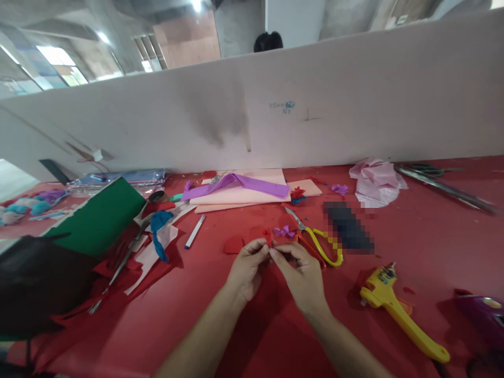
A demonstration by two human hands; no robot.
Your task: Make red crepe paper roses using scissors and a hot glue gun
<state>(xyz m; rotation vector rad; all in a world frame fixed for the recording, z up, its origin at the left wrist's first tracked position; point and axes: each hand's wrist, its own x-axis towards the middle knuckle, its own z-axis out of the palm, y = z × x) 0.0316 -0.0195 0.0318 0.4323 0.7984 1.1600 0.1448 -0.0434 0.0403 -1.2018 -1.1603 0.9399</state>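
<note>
My left hand [246, 268] and my right hand [301, 273] meet fingertip to fingertip over the red table [425, 231]. Both pinch a small red piece of felt [269, 242] between thumbs and forefingers; its shape is mostly hidden by the fingers. A flat red felt cutout [233, 244] lies just left of my left hand. Small purple felt bows [284, 231] sit just beyond my right hand, next to yellow-handled scissors [315, 241].
A yellow glue gun [397, 310] lies at the right, a purple object [484, 310] at the far right edge. Green felt [100, 218], red scraps and long metal scissors [126, 257] crowd the left. Pink sheets with a purple strip [240, 189] lie by the white partition [315, 105].
</note>
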